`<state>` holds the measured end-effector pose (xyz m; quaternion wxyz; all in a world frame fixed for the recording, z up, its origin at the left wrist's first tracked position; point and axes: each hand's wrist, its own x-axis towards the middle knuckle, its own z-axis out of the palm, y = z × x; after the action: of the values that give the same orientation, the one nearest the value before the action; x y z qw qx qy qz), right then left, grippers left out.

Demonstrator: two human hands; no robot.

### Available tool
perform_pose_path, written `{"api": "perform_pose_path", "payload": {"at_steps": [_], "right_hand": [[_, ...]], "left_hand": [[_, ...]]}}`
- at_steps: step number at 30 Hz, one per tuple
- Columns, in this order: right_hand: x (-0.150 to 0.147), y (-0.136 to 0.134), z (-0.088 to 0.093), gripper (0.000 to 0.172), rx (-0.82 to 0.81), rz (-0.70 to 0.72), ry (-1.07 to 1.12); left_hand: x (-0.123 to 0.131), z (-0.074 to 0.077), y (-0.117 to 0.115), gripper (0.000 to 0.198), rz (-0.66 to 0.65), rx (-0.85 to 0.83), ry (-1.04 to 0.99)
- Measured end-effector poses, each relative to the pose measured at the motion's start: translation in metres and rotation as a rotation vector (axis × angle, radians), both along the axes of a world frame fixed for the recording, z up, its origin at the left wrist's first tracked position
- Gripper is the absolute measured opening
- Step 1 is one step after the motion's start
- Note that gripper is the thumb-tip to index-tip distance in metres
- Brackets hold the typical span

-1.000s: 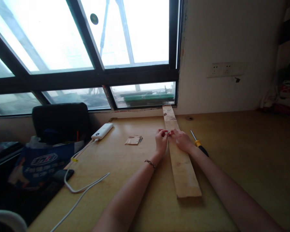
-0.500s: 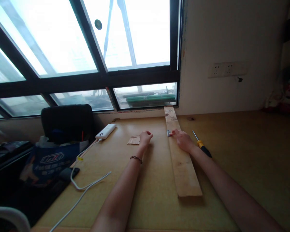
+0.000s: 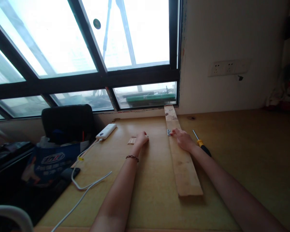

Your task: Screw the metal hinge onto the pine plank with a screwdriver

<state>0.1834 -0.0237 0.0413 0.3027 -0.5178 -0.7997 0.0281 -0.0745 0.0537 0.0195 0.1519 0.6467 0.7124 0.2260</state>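
A long wooden board (image 3: 185, 174) lies on the table, pointing away from me. My right hand (image 3: 182, 139) rests on it, its fingers closed at a small metal hinge (image 3: 169, 132) by the board's left edge. To the left, my left hand (image 3: 141, 138) is low over the table with curled fingers; whatever they may hold is hidden. Partly behind that hand lies a small tan piece of cardboard or paper (image 3: 131, 140). A screwdriver (image 3: 201, 143) with a yellow and black handle lies to the right of the board.
On the table's left side are a white power bank (image 3: 106, 131) and its white cable (image 3: 83, 188). A black chair (image 3: 67, 117) and a blue bag (image 3: 54, 162) stand beyond the left edge. Behind the table are a window and a wall with sockets (image 3: 223, 67).
My left hand has moved slightly left and turned downward, covering more of the tan piece. My right hand stays at the hinge on the board.
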Motion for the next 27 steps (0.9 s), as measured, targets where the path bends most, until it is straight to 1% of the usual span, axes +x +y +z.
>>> {"api": "perform_pose_path", "payload": {"at_steps": [2, 6, 10, 12, 13, 14, 16, 17, 19, 20, 22, 23, 27], "right_hand": [[-0.001, -0.001, 0.001, 0.027, -0.016, -0.014, -0.019], [-0.002, -0.002, 0.004, 0.03, -0.047, -0.063, -0.075], [-0.001, -0.002, 0.003, 0.031, -0.037, -0.05, -0.068], [-0.001, -0.001, 0.002, 0.031, -0.021, -0.03, -0.047], [-0.001, 0.0, 0.001, 0.031, -0.013, -0.022, -0.04], [0.0, 0.0, 0.0, 0.03, -0.006, -0.017, -0.037], [0.0, 0.0, 0.0, 0.03, 0.005, -0.022, -0.042], [-0.001, -0.001, 0.0, 0.03, 0.009, -0.028, -0.049], [-0.001, -0.001, 0.001, 0.033, 0.017, -0.044, -0.069], [-0.001, -0.002, 0.001, 0.034, 0.02, -0.052, -0.08], [-0.001, -0.002, 0.002, 0.034, 0.026, -0.056, -0.098], [-0.001, -0.002, 0.002, 0.033, 0.03, -0.055, -0.102], [-0.001, -0.002, 0.002, 0.032, 0.045, -0.057, -0.106]], "left_hand": [[-0.001, 0.0, 0.0, 0.027, 0.007, 0.024, 0.058], [-0.004, -0.001, -0.001, 0.02, 0.033, 0.036, 0.148], [-0.009, -0.001, 0.0, 0.017, 0.05, 0.052, 0.137], [-0.006, 0.0, -0.001, 0.016, 0.042, 0.102, 0.072], [-0.001, 0.0, -0.002, 0.015, 0.032, 0.131, -0.001], [0.006, -0.001, -0.003, 0.013, 0.018, 0.139, -0.123], [0.027, -0.003, -0.01, 0.008, -0.023, 0.087, -0.436], [0.04, -0.005, -0.014, 0.012, -0.05, -0.006, -0.647], [0.066, -0.009, -0.024, 0.028, -0.131, -0.085, -0.809], [0.076, -0.01, -0.029, 0.032, -0.188, -0.14, -1.011], [0.091, -0.009, -0.036, 0.033, -0.271, -0.241, -1.26], [0.095, -0.008, -0.038, 0.031, -0.288, -0.286, -1.343], [0.097, -0.004, -0.038, 0.018, -0.27, -0.396, -1.488]]}}
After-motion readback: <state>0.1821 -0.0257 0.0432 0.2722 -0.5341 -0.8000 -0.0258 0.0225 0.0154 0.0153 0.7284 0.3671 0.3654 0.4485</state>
